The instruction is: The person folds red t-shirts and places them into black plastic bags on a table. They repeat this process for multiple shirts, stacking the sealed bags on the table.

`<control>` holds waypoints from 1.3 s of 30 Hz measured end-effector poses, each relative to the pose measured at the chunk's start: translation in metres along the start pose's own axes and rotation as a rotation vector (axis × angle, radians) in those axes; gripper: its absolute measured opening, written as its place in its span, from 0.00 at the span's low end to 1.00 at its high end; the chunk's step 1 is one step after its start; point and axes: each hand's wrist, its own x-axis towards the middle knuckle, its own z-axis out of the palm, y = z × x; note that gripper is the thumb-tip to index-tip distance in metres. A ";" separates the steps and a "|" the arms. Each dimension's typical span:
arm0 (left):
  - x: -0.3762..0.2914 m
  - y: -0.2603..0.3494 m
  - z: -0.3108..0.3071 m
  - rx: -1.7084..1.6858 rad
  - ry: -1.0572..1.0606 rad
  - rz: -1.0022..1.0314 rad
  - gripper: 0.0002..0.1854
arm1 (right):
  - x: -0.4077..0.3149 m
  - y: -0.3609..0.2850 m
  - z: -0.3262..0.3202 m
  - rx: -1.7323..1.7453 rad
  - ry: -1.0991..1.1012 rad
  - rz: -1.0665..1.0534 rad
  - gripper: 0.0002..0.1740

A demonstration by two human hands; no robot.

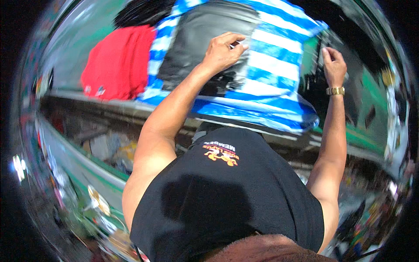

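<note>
A blue-and-white striped plastic sheet [275, 59] is spread before me, with a shiny black plastic piece [193, 42] lying on it. My left hand [226, 50] hovers at or over the black plastic's right part, fingers curled; whether it pinches anything is unclear. To the right of the striped sheet, my right hand [334, 65], with a gold-coloured watch [335, 91] on the wrist, has its thumb and fingers close together beside blurred dark material [314, 82]. Its grip cannot be made out. Folded red fabric [118, 62] rests against the sheet's left side.
The green work table [73, 78] has a pale front edge. A black bundle [144, 13] lies at the back left, and more dark material [353, 29] at the back right. Blurred items fill a space below the table edge at left.
</note>
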 end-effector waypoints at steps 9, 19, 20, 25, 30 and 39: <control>-0.162 -0.077 -0.275 0.659 0.791 0.087 0.06 | -0.074 -0.327 0.268 0.444 -0.715 -0.558 0.22; -0.259 -0.091 -0.241 0.040 0.764 -0.286 0.07 | -0.061 -0.487 0.404 0.751 -0.944 0.069 0.22; -0.261 -0.092 -0.236 -0.009 0.763 -0.287 0.06 | -0.057 -0.492 0.404 0.664 -0.835 0.018 0.19; -0.262 -0.101 -0.224 -0.573 0.560 -0.538 0.11 | -0.067 -0.518 0.364 1.337 -1.350 0.302 0.18; -0.264 -0.131 -0.221 -1.131 0.463 -0.461 0.35 | -0.157 -0.511 0.311 1.198 -1.533 0.461 0.22; -0.236 -0.107 -0.223 -1.937 0.557 -0.080 0.63 | -0.171 -0.458 0.226 1.570 -1.329 0.478 0.18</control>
